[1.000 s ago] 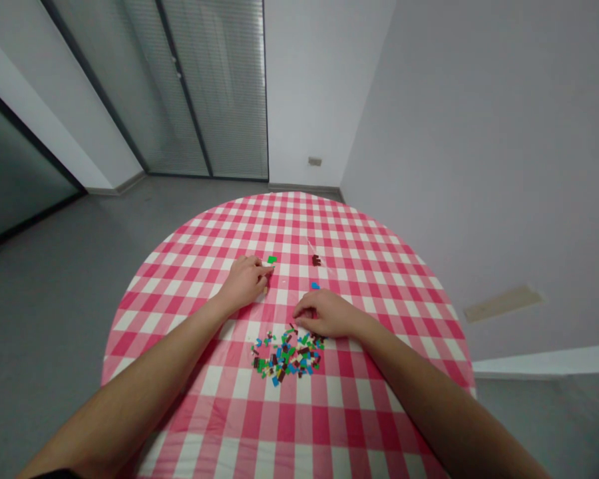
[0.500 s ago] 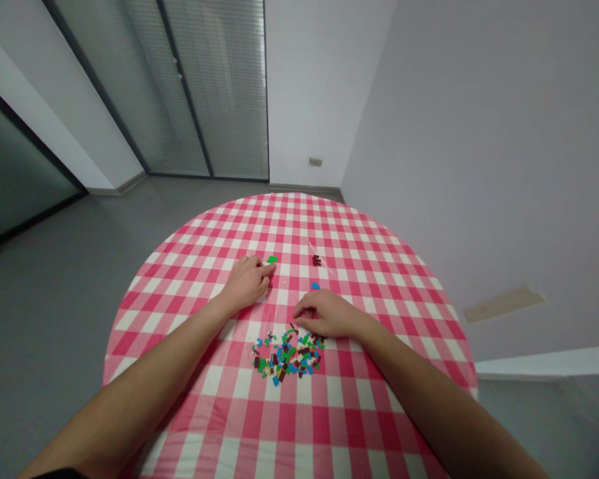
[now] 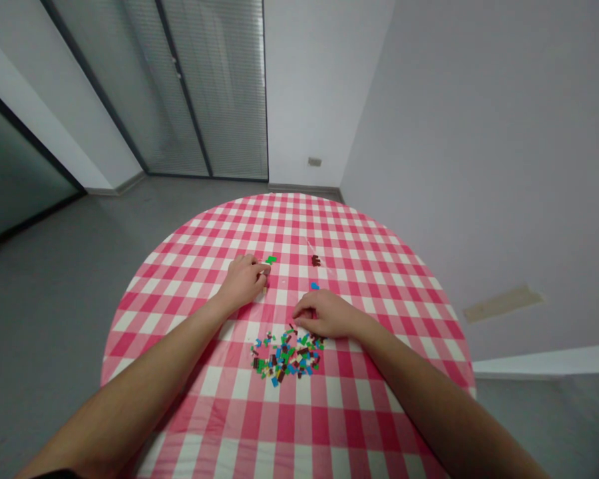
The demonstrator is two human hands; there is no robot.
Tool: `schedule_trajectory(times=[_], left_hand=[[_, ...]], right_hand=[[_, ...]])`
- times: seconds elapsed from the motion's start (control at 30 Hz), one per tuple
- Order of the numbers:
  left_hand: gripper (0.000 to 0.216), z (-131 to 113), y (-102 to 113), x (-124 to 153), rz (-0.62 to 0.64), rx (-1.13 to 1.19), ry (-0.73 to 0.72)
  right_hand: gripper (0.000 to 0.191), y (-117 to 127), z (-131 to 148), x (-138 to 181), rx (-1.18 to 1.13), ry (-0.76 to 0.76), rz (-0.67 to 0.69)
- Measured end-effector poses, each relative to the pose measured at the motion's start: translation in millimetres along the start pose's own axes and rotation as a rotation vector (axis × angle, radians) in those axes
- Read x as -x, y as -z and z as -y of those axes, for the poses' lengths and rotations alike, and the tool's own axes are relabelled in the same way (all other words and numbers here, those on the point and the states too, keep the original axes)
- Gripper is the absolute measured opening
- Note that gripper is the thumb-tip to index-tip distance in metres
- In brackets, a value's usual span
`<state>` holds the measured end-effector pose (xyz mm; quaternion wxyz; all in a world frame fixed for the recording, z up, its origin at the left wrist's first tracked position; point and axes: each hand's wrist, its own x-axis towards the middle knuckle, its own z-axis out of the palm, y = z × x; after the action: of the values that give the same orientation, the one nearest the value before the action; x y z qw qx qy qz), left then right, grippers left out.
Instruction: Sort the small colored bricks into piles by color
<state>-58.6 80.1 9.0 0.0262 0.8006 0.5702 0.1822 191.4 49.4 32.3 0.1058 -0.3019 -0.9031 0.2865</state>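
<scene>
A heap of small green, blue, brown and cream pieces [image 3: 287,356] lies on the round table with a red-and-white checked cloth [image 3: 289,412]. My right hand [image 3: 327,314] rests curled at the heap's far edge, fingertips pinched low among the pieces; what they hold is hidden. A blue piece [image 3: 315,286] lies just beyond its knuckles. My left hand [image 3: 246,279] reaches farther out, fingers closed, its tips touching a green piece [image 3: 271,260] and a pale piece by it. A brown piece [image 3: 316,260] sits alone to the right of the green one.
The table's curved edge drops to a grey floor on the left and far side. A plain wall stands close on the right. Blinds and glass doors fill the far left corner.
My left hand's fingertips have shifted slightly by the green piece, which has moved a little. My right hand stays at the heap.
</scene>
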Motion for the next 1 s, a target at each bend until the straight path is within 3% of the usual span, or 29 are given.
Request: schedule_trajectory(times=[0.17, 0.37, 0.67, 1.0], left_hand=[[0.031, 0.4, 2.1, 1.6, -0.032, 0.03, -0.009], [0.027, -6.1, 8.9, 6.4, -0.049, 0.098, -0.081], [0.023, -23.1, 11.0, 15.9, -0.008, 0.175, -0.211], [0.025, -32.0, 12.7, 19.6, 0.018, 0.245, -0.286]], right_hand=[[0.028, 2.1, -0.1, 1.5, -0.035, 0.043, 0.009], [0.019, 3.6, 6.6, 3.5, -0.012, 0.115, 0.058], [0.016, -3.7, 18.3, 3.1, 0.135, 0.084, 0.11], [0.015, -3.9, 20.0, 2.5, 0.1, 0.088, 0.159]])
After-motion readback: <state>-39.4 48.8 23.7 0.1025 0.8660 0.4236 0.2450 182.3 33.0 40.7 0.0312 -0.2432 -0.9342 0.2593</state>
